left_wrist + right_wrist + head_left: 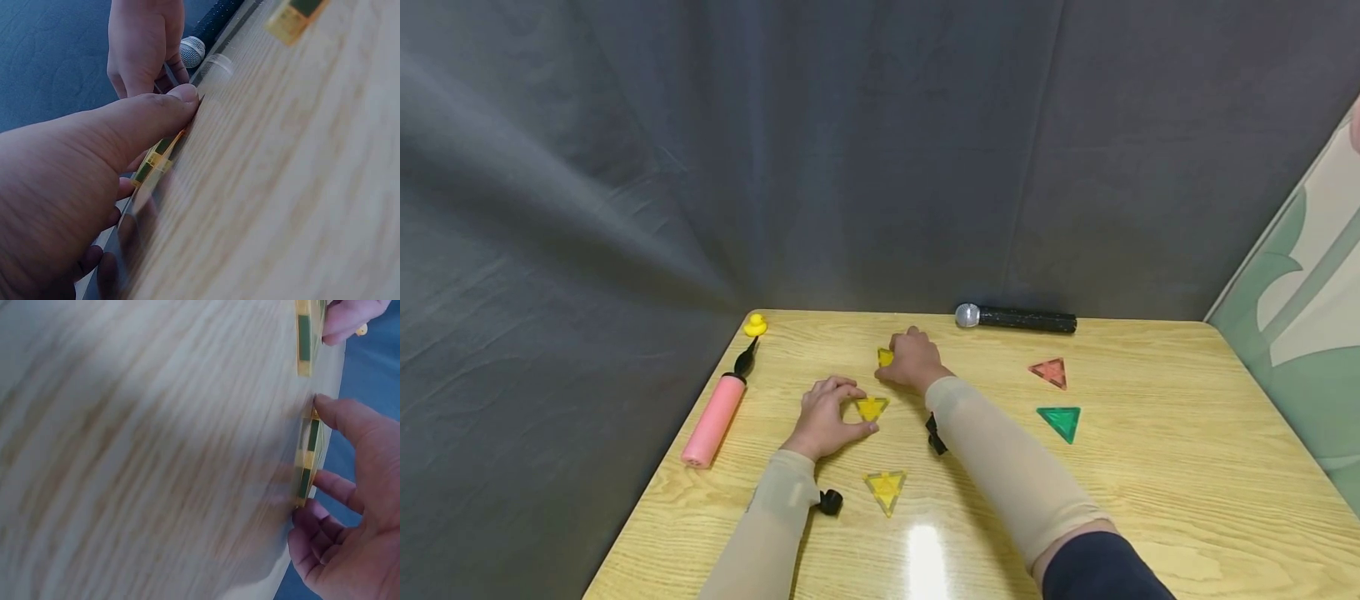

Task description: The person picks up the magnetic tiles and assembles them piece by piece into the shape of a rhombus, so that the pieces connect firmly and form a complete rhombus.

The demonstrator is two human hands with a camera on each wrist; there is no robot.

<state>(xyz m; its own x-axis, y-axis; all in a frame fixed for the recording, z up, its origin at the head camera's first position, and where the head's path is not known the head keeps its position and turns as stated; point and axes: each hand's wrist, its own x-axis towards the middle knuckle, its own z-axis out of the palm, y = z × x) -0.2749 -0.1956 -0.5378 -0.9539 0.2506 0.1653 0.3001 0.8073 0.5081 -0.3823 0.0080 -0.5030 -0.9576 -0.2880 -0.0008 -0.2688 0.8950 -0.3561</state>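
Observation:
Between the thumb and forefinger of my left hand [826, 419] lies a translucent yellow triangular magnetic tile [871, 409], its point toward me. Farther back, my right hand [916, 360] pinches a second yellow triangular tile [884, 357], partly covered by the fingers in the head view. The right wrist view shows the thumb at one end of this tile [312, 435] and the fingers at the other. A third yellow triangular tile [886, 490] lies flat nearer to me, untouched.
A pink hand pump [715, 419] and a small yellow duck [756, 325] are along the left edge. A black microphone [1018, 318] lies at the back by the dark curtain [880, 158]. Red [1051, 373] and green triangular tiles [1062, 422] rest on the table's [1172, 492] right side.

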